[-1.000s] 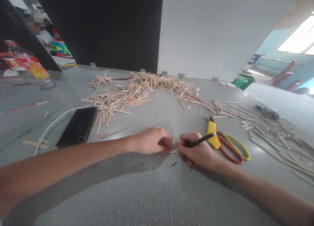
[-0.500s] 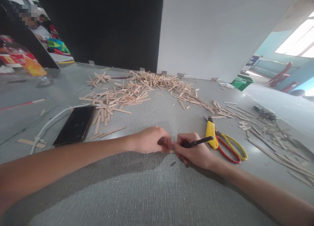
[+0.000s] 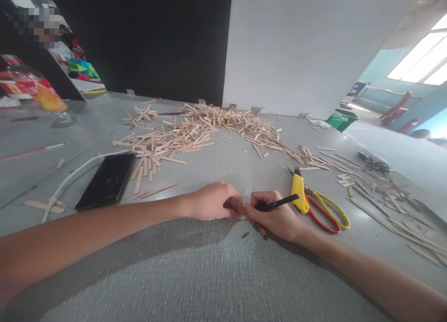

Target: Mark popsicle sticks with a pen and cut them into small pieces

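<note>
My right hand (image 3: 274, 213) is closed around a slim black pen (image 3: 282, 202), its back end pointing up to the right; the tip is hidden by my fingers. Opposite it, my left hand (image 3: 218, 202) has its fingers pinched together on a small piece of wooden stick (image 3: 244, 217) at the tabletop. Most of that piece is covered by both hands, whose fingertips nearly meet. A short dark sliver (image 3: 245, 235) lies just below them. To the right of my right hand are a yellow-handled cutter (image 3: 299, 191) and scissors (image 3: 326, 212) with red and yellow handles.
Loose wooden sticks (image 3: 195, 131) are heaped at the back against a black and white partition (image 3: 286, 47). A phone (image 3: 106, 180) with a white cable (image 3: 68, 182) lies left. Cut strips (image 3: 394, 205) are scattered right. A bottle (image 3: 44, 91) stands far left.
The view has shifted very slightly. Both hands stay at the same spot, with the pen at nearly the same slant; a little more of the wooden piece shows between them.
</note>
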The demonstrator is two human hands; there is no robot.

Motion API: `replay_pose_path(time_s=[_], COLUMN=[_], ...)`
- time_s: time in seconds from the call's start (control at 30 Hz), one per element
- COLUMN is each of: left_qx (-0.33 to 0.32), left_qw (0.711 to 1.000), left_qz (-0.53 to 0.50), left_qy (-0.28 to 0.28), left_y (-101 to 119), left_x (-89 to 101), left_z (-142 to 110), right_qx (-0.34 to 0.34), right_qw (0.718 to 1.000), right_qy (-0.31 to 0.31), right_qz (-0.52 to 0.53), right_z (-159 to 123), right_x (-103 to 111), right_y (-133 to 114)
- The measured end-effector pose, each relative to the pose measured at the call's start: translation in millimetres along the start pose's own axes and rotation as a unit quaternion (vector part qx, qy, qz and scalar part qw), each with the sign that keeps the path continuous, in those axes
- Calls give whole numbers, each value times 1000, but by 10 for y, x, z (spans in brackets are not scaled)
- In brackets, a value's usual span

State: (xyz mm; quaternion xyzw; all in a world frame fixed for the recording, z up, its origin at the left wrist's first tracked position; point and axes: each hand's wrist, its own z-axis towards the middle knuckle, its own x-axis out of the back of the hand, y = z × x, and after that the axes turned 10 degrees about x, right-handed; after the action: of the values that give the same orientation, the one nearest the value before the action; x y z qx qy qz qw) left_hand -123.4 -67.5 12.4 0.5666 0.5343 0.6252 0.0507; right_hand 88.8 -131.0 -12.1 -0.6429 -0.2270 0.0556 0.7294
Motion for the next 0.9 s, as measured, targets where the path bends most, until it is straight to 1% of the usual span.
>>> replay_pose_path(time_s=[0.33,0.53,0.9], left_qx=[19,17,28], left_qw=[1000,1000,1000], left_qz=[0,-2,1], left_qy=[-2,-4,-2], left_y=[71,60,52], left_x=[18,11,3], left_z=[-30,-20,-11], right_qx=[9,6,30], right_qw=[1000,1000,999], right_qy=[7,9,-3], right_qz=[12,18,16], right_z=[8,17,18], right_x=[3,-1,8], right_y=[63,52,20])
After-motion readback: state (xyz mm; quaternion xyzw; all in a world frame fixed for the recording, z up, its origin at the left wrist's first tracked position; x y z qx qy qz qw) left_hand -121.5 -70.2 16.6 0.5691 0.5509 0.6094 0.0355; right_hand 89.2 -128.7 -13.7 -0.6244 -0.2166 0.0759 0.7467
